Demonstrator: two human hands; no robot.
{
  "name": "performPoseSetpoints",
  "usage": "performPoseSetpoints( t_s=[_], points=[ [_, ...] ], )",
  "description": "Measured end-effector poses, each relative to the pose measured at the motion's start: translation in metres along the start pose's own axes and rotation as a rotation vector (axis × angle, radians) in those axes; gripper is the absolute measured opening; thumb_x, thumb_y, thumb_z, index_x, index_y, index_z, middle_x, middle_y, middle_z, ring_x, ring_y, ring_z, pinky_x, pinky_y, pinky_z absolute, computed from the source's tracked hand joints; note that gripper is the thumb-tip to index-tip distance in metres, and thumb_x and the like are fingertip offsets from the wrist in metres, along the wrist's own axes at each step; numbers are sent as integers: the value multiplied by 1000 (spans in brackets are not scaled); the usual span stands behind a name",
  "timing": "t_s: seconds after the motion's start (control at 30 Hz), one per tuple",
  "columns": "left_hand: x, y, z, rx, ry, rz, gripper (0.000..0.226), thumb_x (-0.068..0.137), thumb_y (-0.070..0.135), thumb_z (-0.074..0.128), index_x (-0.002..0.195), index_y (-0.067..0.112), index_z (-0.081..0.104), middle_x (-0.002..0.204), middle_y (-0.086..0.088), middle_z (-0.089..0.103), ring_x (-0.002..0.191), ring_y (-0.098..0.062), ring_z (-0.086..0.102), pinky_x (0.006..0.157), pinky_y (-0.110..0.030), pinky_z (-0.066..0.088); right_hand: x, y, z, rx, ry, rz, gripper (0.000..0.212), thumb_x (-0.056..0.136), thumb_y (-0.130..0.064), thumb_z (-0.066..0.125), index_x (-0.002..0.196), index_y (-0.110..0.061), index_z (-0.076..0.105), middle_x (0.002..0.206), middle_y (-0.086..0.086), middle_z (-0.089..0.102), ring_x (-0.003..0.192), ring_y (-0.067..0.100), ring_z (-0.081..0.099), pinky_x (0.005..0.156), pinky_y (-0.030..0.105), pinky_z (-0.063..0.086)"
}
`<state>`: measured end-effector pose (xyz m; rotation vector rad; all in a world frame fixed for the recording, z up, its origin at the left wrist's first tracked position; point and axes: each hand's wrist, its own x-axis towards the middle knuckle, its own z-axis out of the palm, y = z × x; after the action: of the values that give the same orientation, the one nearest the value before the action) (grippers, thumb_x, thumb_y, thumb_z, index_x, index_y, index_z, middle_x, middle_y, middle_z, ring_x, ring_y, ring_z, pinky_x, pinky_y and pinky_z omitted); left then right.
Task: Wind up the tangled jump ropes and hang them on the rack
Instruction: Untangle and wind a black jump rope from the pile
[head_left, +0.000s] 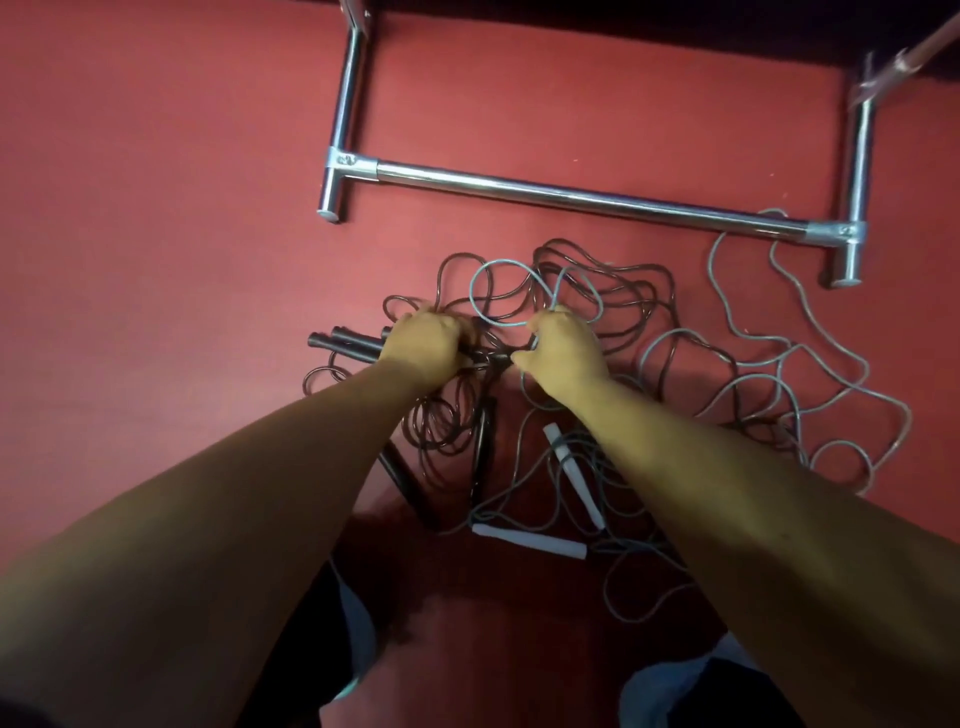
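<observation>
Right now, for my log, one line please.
left hand: grips black handles; right hand: pinches grey rope; tangle: on floor before rack

Single head-worn view, steep downward look, close over floor (156, 182) — rack base (571, 195) at top.

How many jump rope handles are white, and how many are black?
White handles: 2
Black handles: 5 showing, 3 at the left hand and 2 lower, between the arms
Total: 7 handles in view; the tangle or the arms may hide more.
</observation>
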<state>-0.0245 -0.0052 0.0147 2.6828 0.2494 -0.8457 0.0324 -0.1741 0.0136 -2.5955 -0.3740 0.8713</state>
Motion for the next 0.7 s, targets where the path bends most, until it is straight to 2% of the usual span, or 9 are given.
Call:
performPoseSetpoints(
  t_s=[0.1, 0.2, 0.23, 0.3, 0.37, 0.5, 0.57, 0.63, 0.7],
  points=[
    [-9, -2, -22, -132, 42, -6, 27, 86, 28, 74, 112, 24, 70, 121, -1, 67, 122, -29, 47, 107, -40, 33, -10, -6, -21, 169, 4, 79, 27, 81, -19, 75, 103, -3, 71, 107, 14, 70, 99, 31, 65, 85, 34, 52],
    [-27, 9, -66, -279, 113, -23, 23, 82, 33, 79, 102, 29, 71, 112, 7, 65, 116, -18, 48, 110, -46, 31, -29, -21, -56, 316, -116, 52, 45, 82, -21, 79, 123, -10, 66, 117, 7, 66, 104, 20, 61, 79, 19, 41],
    [-35, 16, -84, -340, 133, -11, 19, 82, 33, 79, 98, 29, 69, 107, 9, 65, 107, -15, 51, 107, -46, 36, -38, -29, -71, 382, -148, 49, 48, 82, -23, 80, 126, -14, 65, 113, 4, 64, 100, 17, 59, 74, 18, 42],
    [-56, 35, -125, -539, 144, 45, 14, 85, 25, 78, 88, 24, 65, 91, 5, 65, 82, -15, 57, 87, -36, 50, -58, -46, -101, 557, -196, 67, 42, 83, -28, 78, 123, -22, 65, 107, -1, 63, 97, 15, 61, 74, 17, 45],
    [-83, 55, -167, -628, 189, 111, 13, 86, 19, 77, 85, 21, 64, 80, -1, 63, 70, -15, 53, 73, -28, 45, -84, -61, -132, 679, -220, 49, 23, 85, -29, 76, 107, -27, 67, 105, 0, 66, 97, 16, 64, 83, 28, 48],
    [-147, 92, -241, -738, 240, 246, 10, 90, 12, 73, 95, 8, 65, 72, -5, 59, 55, -11, 57, 55, -17, 45, -144, -86, -198, 641, -20, -135, 12, 87, -18, 74, 87, -17, 62, 78, -1, 53, 71, 12, 49, 64, 20, 40],
    [-181, 106, -267, -798, 286, 292, 8, 93, 13, 69, 95, 11, 62, 69, -2, 60, 49, -11, 58, 49, -20, 45, -179, -99, -233, 670, 35, -209, 13, 92, -12, 67, 86, -15, 56, 75, 0, 60, 64, 10, 50, 59, 13, 39],
    [-211, 114, -285, -843, 325, 330, 7, 96, 17, 66, 91, 16, 61, 64, 0, 61, 46, -15, 57, 49, -24, 42, -213, -109, -266, 819, 55, -240, 16, 96, -7, 59, 86, -15, 50, 70, 7, 69, 62, 17, 59, 63, 22, 47],
    [-237, 117, -293, -829, 293, 352, 9, 98, 19, 62, 90, 15, 60, 59, 1, 58, 43, -15, 53, 51, -26, 40, -244, -115, -299, 879, 137, -288, 19, 96, -4, 58, 83, -14, 49, 54, 3, 62, 53, 20, 60, 59, 30, 50]
  ],
)
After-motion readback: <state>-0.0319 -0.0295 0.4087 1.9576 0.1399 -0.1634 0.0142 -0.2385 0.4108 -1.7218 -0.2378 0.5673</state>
